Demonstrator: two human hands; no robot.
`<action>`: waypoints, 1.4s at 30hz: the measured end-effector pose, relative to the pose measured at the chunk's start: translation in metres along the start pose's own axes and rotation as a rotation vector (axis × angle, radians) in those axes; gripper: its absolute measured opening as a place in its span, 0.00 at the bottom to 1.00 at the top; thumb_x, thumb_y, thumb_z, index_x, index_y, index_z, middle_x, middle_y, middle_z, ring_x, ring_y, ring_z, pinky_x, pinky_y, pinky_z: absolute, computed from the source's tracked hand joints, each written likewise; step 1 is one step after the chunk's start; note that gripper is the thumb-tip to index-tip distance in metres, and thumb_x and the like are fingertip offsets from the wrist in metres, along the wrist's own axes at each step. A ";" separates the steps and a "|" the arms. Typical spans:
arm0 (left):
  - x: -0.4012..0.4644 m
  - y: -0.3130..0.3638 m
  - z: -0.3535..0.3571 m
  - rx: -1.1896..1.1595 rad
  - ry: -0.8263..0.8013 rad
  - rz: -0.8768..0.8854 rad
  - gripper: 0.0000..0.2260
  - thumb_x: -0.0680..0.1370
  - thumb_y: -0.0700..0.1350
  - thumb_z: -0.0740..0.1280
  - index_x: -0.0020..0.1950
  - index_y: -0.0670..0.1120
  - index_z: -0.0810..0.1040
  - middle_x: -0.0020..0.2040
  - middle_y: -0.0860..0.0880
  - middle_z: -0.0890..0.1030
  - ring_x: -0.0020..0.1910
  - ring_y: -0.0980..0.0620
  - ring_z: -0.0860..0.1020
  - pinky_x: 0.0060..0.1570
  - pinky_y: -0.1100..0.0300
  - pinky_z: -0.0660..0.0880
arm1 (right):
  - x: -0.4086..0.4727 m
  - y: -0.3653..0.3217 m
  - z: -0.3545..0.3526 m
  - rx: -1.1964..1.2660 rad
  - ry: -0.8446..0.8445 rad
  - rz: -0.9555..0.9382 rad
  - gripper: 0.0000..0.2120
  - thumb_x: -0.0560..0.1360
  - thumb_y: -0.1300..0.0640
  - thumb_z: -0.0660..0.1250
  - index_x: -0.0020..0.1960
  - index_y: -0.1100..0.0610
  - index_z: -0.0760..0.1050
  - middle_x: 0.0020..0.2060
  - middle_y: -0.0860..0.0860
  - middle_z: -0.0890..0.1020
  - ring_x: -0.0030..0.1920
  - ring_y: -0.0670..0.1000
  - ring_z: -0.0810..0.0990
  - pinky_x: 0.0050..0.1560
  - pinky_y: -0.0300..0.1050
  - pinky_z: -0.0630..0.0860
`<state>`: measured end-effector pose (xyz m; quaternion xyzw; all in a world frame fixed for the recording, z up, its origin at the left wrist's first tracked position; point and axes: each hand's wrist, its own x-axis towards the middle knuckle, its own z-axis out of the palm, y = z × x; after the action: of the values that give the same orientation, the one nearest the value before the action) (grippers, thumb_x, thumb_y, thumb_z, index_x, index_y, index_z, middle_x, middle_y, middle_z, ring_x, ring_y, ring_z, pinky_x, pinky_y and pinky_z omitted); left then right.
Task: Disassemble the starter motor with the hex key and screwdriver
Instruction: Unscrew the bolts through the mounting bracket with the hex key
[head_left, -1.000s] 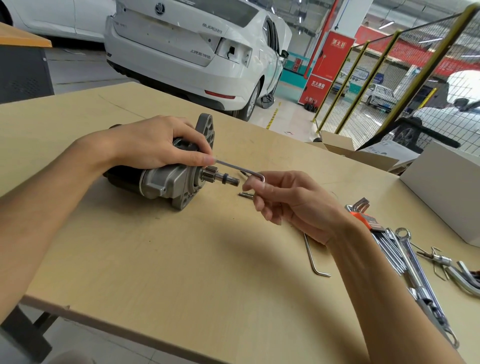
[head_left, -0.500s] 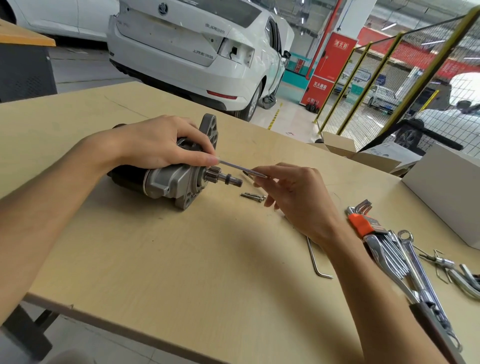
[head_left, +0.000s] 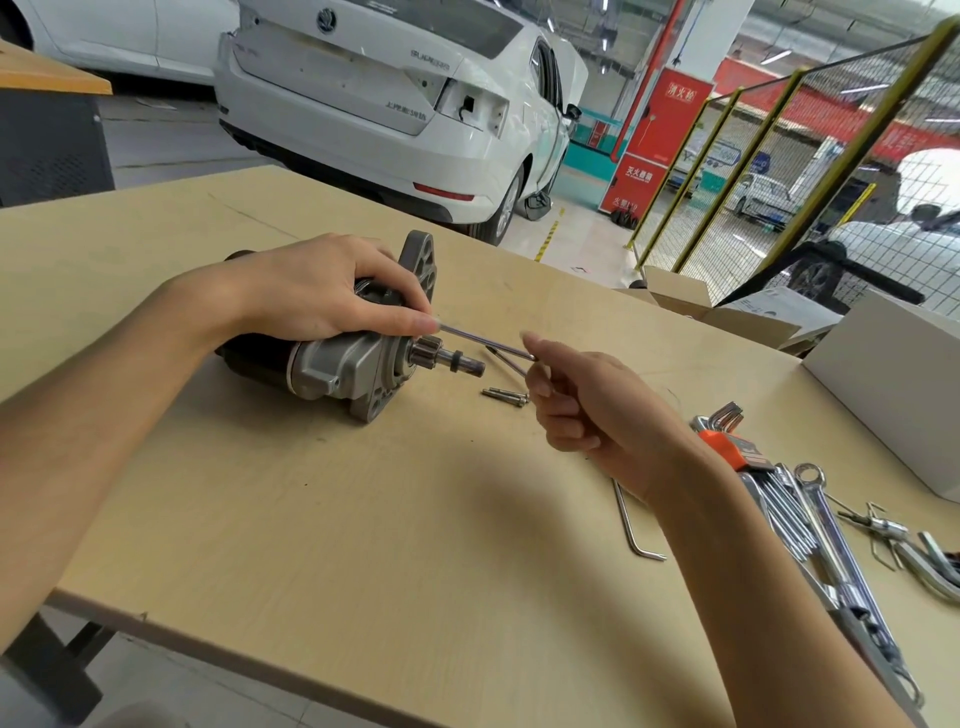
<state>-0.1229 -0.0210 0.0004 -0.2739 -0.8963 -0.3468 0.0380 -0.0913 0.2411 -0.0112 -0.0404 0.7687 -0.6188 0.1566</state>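
The left hand (head_left: 311, 291) pressed down the starter motor (head_left: 337, 364) at the table's (head_left: 363, 545) left part while the right hand (head_left: 587, 400) pinched the hex key (head_left: 488, 342) at a housing bolt, probably loosening it, so the next turn needed firm seating.

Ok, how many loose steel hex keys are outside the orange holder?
2. One key is pinched in the right hand, tip at the grey starter motor under the left hand; the other key lies on the wooden table by that wrist. The arm may hide more.
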 end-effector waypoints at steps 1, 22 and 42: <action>0.000 0.000 0.000 -0.001 -0.002 0.000 0.12 0.65 0.69 0.66 0.44 0.68 0.82 0.53 0.59 0.78 0.53 0.66 0.74 0.57 0.65 0.69 | 0.001 0.001 0.000 0.020 -0.005 -0.003 0.21 0.79 0.45 0.65 0.30 0.51 0.69 0.26 0.47 0.62 0.24 0.46 0.59 0.21 0.35 0.58; 0.000 -0.001 0.000 -0.005 0.001 0.010 0.12 0.66 0.68 0.67 0.45 0.67 0.83 0.53 0.58 0.78 0.53 0.64 0.75 0.58 0.61 0.70 | -0.008 0.003 0.008 -0.470 0.343 -0.783 0.08 0.78 0.62 0.70 0.44 0.66 0.84 0.31 0.53 0.83 0.32 0.50 0.82 0.34 0.47 0.79; 0.001 -0.003 0.000 0.015 0.008 0.030 0.11 0.67 0.68 0.67 0.44 0.67 0.82 0.52 0.56 0.78 0.52 0.64 0.75 0.54 0.64 0.70 | -0.013 -0.010 0.008 0.344 -0.306 0.045 0.20 0.72 0.41 0.65 0.35 0.57 0.78 0.26 0.47 0.69 0.26 0.45 0.67 0.22 0.34 0.64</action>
<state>-0.1252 -0.0222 -0.0009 -0.2858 -0.8944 -0.3406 0.0486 -0.0783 0.2342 -0.0006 -0.0892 0.6199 -0.7238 0.2896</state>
